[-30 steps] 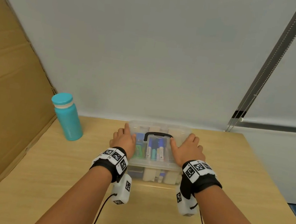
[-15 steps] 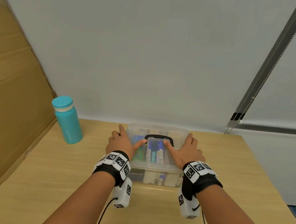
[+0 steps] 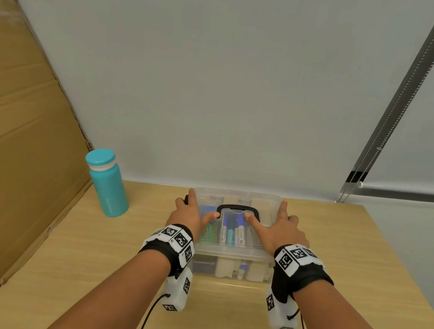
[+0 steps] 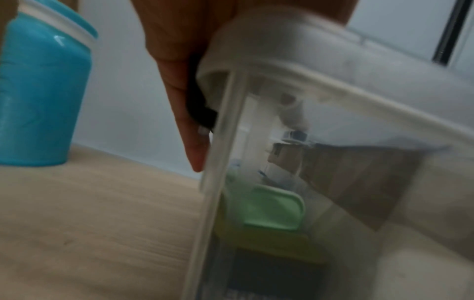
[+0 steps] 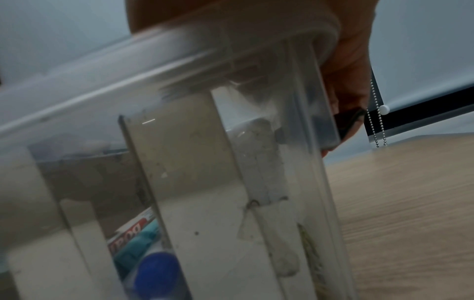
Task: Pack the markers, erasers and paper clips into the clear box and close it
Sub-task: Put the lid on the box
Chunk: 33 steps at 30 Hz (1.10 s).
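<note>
The clear box (image 3: 229, 251) stands on the desk with its lid on and its black handle (image 3: 239, 208) lying flat. Through the lid I see blue and teal markers (image 3: 232, 230), something green (image 3: 208, 232) at the left, and white erasers (image 3: 224, 269) at the front. My left hand (image 3: 190, 213) lies on the lid's left end, thumb on top. Its fingers (image 4: 192, 146) reach down the side and press the black latch (image 4: 197, 107). My right hand (image 3: 281, 231) mirrors it on the right end, fingers over the right latch (image 5: 346, 121).
A teal bottle (image 3: 107, 183) stands left of the box near a leaning cardboard sheet (image 3: 13, 151). The wall runs just behind the box. A blind's bead chain (image 3: 378, 147) hangs at the back right, where the desk's edge (image 3: 391, 256) slants toward me.
Both hands slid outward from the top of the lid. Their thumbs spread inward on the lid and their fingers dropped over the box's ends onto the side latches.
</note>
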Each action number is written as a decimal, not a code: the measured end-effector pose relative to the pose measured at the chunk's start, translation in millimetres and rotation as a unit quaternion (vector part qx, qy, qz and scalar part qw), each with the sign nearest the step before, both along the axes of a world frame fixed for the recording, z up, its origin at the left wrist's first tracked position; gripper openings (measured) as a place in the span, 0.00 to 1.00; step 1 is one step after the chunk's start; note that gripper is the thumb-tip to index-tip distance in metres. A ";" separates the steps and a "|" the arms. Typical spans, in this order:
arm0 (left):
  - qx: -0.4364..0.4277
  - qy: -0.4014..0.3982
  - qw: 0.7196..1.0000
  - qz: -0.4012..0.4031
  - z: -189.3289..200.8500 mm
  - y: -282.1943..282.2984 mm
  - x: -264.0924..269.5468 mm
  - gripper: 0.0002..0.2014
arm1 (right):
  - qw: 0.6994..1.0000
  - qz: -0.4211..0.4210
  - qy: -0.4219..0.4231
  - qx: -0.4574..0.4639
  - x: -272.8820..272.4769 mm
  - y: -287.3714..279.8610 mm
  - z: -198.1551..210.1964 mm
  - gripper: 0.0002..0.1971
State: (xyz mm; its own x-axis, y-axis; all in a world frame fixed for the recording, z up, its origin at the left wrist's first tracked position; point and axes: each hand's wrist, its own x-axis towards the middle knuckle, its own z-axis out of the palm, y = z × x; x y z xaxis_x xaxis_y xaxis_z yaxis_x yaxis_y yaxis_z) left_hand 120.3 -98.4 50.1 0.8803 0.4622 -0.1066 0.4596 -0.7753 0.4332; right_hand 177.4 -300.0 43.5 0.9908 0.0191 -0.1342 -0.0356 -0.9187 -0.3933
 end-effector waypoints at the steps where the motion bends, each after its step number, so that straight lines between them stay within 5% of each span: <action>1: 0.005 0.000 1.000 -0.009 0.6 -0.7 0.9 0.45 | 1.000 -0.001 0.000 -0.002 0.5 0.2 -0.2 0.60; 8: 0.046 0.004 0.998 -0.037 5.6 -7.2 -1.3 0.38 | 1.000 -0.011 0.013 0.009 -2.4 0.5 6.0 0.61; 14: 0.019 -0.021 0.999 -0.022 -0.3 -6.0 -3.4 0.40 | 0.990 -0.044 0.067 0.111 5.8 -5.6 13.1 0.77; 24: -0.123 -0.097 0.987 0.022 -8.7 2.0 -1.7 0.47 | 0.999 -0.030 -0.033 -0.030 -9.1 -1.9 16.3 0.64; 33: -0.133 -0.127 0.983 0.004 -12.1 7.3 4.0 0.42 | 0.999 -0.003 -0.036 -0.010 -3.2 -2.4 8.9 0.57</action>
